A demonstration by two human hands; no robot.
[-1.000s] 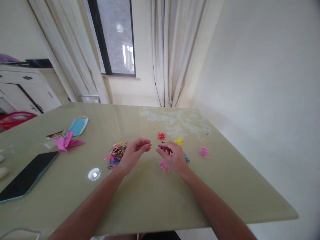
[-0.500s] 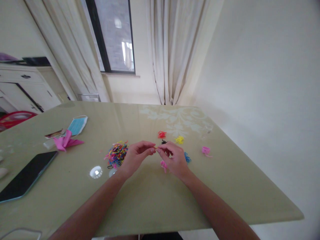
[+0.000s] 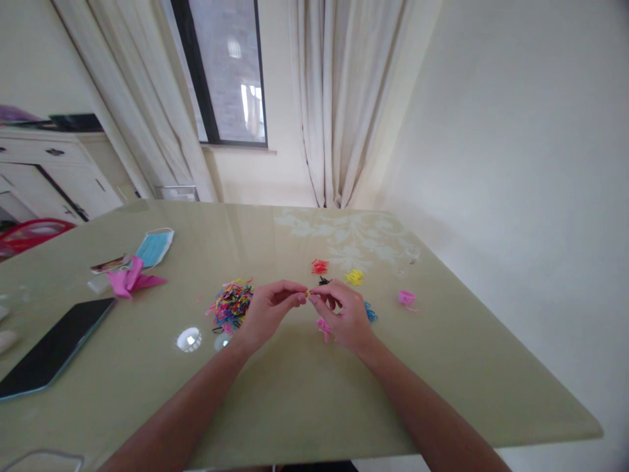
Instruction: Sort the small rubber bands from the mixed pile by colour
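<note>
My left hand (image 3: pixel 268 311) and my right hand (image 3: pixel 344 314) meet fingertip to fingertip above the green table (image 3: pixel 295 393). Both pinch a tiny yellow rubber band (image 3: pixel 306 294) between them. A mixed pile of coloured bands (image 3: pixel 230 305) lies just left of my left hand. Small sorted heaps sit around my right hand: red (image 3: pixel 319 266), black (image 3: pixel 323 281), yellow (image 3: pixel 354 277), blue (image 3: pixel 370 312), pink (image 3: pixel 323 327) and a paler pink one (image 3: pixel 406 298) farther right.
A dark tablet (image 3: pixel 52 347) lies at the left edge. Behind it are a pink folded paper (image 3: pixel 130 278), a blue face mask (image 3: pixel 154 246) and a small card (image 3: pixel 108 264). The wall runs close along the table's right side.
My hands moved together from slightly apart until their fingertips met on the yellow band. The view shifted very little.
</note>
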